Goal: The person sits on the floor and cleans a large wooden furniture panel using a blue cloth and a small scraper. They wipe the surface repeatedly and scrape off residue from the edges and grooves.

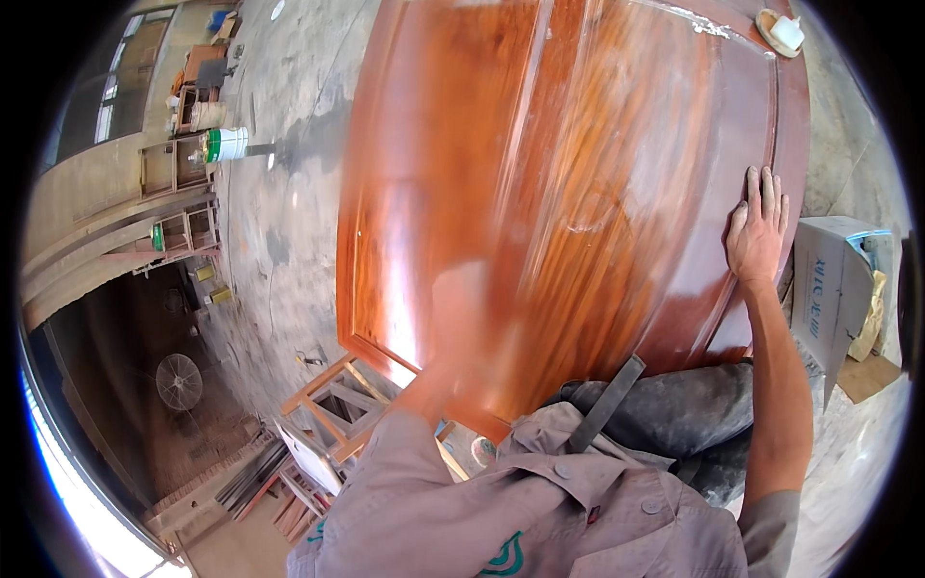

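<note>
A large reddish-brown varnished wooden panel, like a door, point(568, 125) lies in front of me, glossy orange on its left and duller purplish-brown along its right side. My right hand point(759, 231) rests flat near the panel's right edge, fingers stretched out and pointing away from me, holding nothing. Over the lower left of the panel is my left hand point(462, 299), smeared by motion. Its fingers, and whatever may be in them, cannot be made out. At the far right corner of the panel, a white block point(787, 33) sits on a small tan dish point(768, 36).
Right of the panel stands an open cardboard box point(829, 279) with crumpled yellowish material inside. Wooden frames point(337, 409) stand near my left elbow. Against the left wall are a white-and-green bucket point(226, 144) and wooden stands point(178, 166). A round fan point(179, 381) stands lower left.
</note>
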The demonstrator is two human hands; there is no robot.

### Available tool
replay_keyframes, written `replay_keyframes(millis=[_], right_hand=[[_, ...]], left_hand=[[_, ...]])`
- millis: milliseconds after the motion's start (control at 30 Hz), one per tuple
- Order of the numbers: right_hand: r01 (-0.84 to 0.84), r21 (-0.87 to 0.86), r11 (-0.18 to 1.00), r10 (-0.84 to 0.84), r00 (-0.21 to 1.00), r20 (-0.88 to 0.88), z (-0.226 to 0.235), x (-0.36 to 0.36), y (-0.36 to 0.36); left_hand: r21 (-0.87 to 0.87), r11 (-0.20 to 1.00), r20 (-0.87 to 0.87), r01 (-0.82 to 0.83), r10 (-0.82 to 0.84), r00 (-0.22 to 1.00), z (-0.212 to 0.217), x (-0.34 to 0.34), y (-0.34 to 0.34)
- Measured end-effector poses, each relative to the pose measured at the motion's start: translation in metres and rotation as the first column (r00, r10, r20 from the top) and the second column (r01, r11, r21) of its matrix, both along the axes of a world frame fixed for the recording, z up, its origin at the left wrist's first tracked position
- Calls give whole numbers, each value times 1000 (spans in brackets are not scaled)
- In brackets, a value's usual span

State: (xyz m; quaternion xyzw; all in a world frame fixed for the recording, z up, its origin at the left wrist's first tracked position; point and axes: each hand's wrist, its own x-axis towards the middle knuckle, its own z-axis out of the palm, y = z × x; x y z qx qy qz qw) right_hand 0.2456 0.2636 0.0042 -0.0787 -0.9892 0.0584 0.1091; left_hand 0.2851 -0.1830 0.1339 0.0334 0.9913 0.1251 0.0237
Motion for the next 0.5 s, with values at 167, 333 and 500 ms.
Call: replay_keyframes(millis=[167, 333, 500], right_hand=[[-9, -12, 1000, 9, 1000, -13, -5, 2, 2], [-2, 5, 1000, 2, 1000, -5, -3, 0, 2], [-22, -22, 1000, 22, 1000, 5, -3, 4, -1]], left_hand=[[-82, 995, -68, 53, -59, 996, -33, 3, -17], [-80, 994, -122, 69, -79, 989, -41, 2, -18], [130, 987, 19, -91, 89, 996, -37, -36, -4]])
